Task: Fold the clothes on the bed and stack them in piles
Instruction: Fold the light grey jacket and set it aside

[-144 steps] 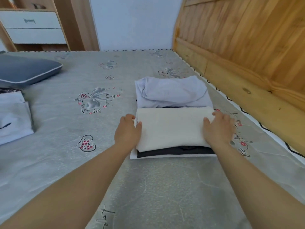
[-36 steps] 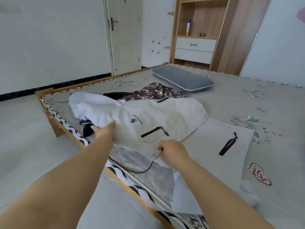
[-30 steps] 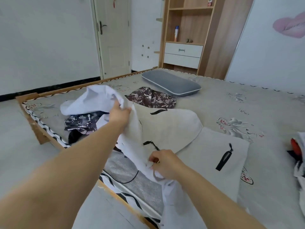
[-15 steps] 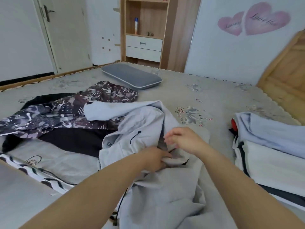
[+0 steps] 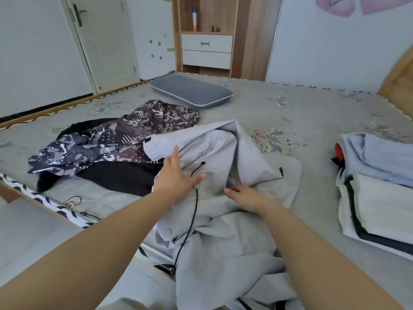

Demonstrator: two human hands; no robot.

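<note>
Head view: both hands on a crumpled grey hoodie (image 5: 223,231) at the near edge of the bed (image 5: 312,113).

I see the left hand (image 5: 178,175) spread flat, fingers open, palm pressing on the hoodie's upper folds beside the black drawcord (image 5: 190,222); it grips nothing. My right hand (image 5: 245,194) rests on the cloth just right of it, fingers loosely curled toward a fold (whether it pinches the fabric I cannot tell). The hoodie's lower part spills over the bed edge toward me. Left of it, touching, lie a patterned garment (image 5: 116,139) and a black garment (image 5: 125,177), both unfolded. Well to the right sits a folded pile (image 5: 380,193), with a pale blue piece on the far side and a white one nearer. A pillow (image 5: 190,91) lies farther back.
</note>
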